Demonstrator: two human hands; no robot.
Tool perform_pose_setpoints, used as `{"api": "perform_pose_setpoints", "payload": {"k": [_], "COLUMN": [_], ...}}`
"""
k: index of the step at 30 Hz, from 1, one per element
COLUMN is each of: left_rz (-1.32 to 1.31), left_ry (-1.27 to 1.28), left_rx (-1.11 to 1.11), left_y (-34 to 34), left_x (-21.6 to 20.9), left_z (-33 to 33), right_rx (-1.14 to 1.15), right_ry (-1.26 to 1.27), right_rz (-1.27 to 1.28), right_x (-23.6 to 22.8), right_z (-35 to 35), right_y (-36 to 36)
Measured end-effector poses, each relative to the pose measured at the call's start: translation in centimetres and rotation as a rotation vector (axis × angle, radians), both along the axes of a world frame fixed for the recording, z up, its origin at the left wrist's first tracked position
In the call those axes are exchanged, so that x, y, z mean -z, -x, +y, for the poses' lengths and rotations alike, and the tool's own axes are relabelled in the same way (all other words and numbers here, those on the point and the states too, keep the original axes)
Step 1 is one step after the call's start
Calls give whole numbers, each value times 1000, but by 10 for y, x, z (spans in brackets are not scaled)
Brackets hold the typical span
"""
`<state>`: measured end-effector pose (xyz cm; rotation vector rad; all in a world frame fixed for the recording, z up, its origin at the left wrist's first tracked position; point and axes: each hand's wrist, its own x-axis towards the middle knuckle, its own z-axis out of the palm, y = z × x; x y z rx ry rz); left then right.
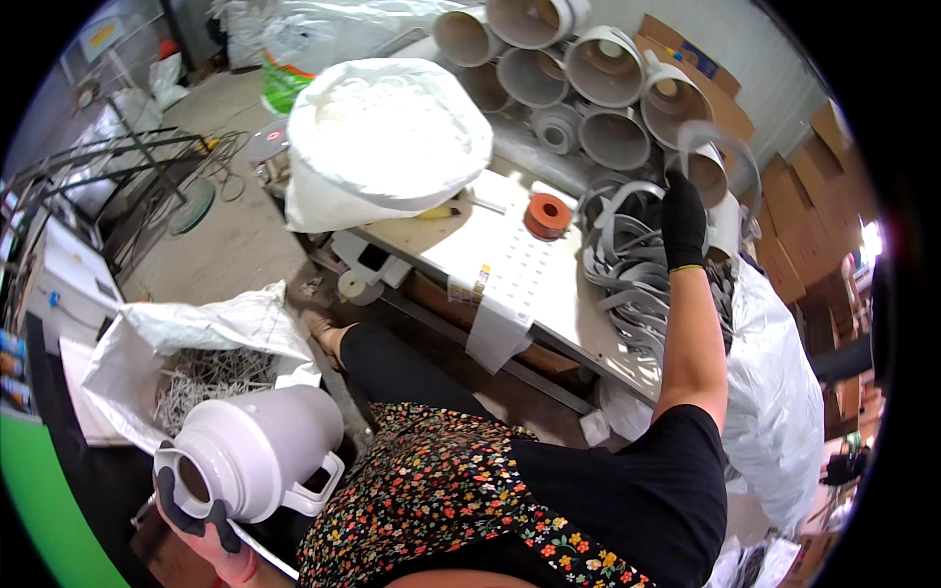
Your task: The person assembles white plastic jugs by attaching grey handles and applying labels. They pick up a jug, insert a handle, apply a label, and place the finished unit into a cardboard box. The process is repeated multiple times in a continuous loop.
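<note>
At the lower left, my left hand [208, 534], in a glove with dark fingertips, grips the rim of a pale grey plastic jug body [260, 446]. The jug lies tilted on its side, its open mouth toward that hand and its side handle toward my apron. My right hand [683, 220], black-gloved, is stretched out to the right over a heap of grey curved plastic handles [627, 265]. A motion-smeared curved strip [750, 162], seemingly one such handle, rises from its closed fingers.
Several grey jug bodies [534, 76] are stacked at the back. An open white sack [304, 196] of white pieces stands on the worktable [598, 343], near a reddish-brown tape roll [547, 216]. Another sack [245, 318] holds thin grey pieces beside the jug. Cardboard boxes [799, 220] line the right.
</note>
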<state>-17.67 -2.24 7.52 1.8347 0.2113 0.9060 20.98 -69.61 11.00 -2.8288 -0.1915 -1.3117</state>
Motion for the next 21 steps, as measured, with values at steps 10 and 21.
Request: {"api": "perform_pose_setpoints", "payload": {"k": [10,21], "left_rz": [26,145], "left_ry": [370,413], "left_rx": [26,-171], "left_y": [17,30], "left_x": [-34,-50], "left_z": [-55,-70], "right_rx": [-1579,-1387], "right_ry": [-1630,-1956], "right_rz": [907,1626], "right_x": [-48,-22], "right_z": [477,547], "right_y": [161,190]}}
